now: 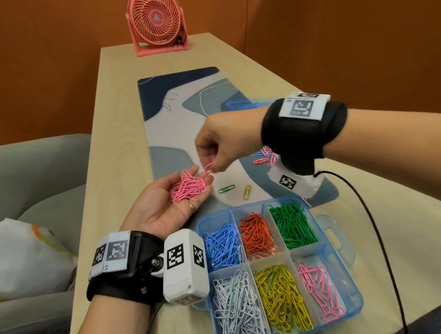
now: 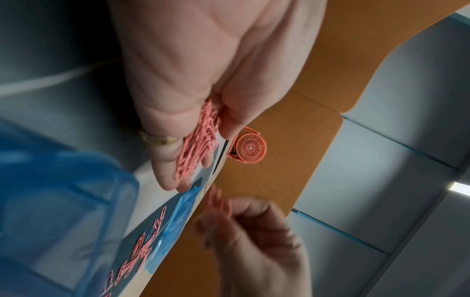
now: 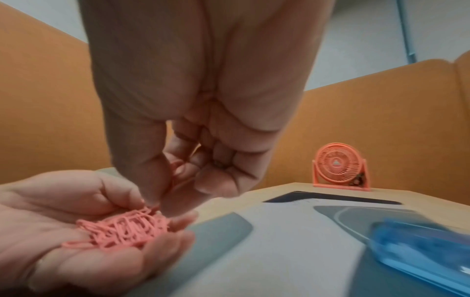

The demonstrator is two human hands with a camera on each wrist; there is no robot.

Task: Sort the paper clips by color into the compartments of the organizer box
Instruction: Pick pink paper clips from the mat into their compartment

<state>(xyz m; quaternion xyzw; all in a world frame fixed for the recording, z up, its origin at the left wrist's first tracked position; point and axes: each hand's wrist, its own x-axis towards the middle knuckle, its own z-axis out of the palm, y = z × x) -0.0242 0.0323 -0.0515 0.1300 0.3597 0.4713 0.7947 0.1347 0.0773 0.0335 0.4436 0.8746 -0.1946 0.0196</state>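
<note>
My left hand point(image 1: 162, 202) lies palm up over the mat, fingers relaxed, carrying a pile of pink paper clips point(image 1: 188, 186) point(image 3: 122, 227). Just above its fingertips my right hand point(image 1: 214, 159) pinches a single pink clip point(image 1: 208, 168) between thumb and forefinger. The blue organizer box point(image 1: 357, 307) sits near me with six compartments: blue, orange and green in the far row, white, yellow and pink point(image 1: 321, 288) in the near row. Loose pink clips point(image 1: 264, 157) lie on the mat under my right wrist. A green clip point(image 1: 226, 189) and a yellow clip point(image 1: 247, 192) lie just beyond the box.
The patterned desk mat point(image 1: 177, 102) runs down the narrow wooden table. A pink fan point(image 1: 156, 18) stands at the far end. The blue lid point(image 1: 242, 105) lies behind my right hand. A grey sofa with a plastic bag point(image 1: 15, 258) is on the left. A black cable point(image 1: 376, 230) trails right of the box.
</note>
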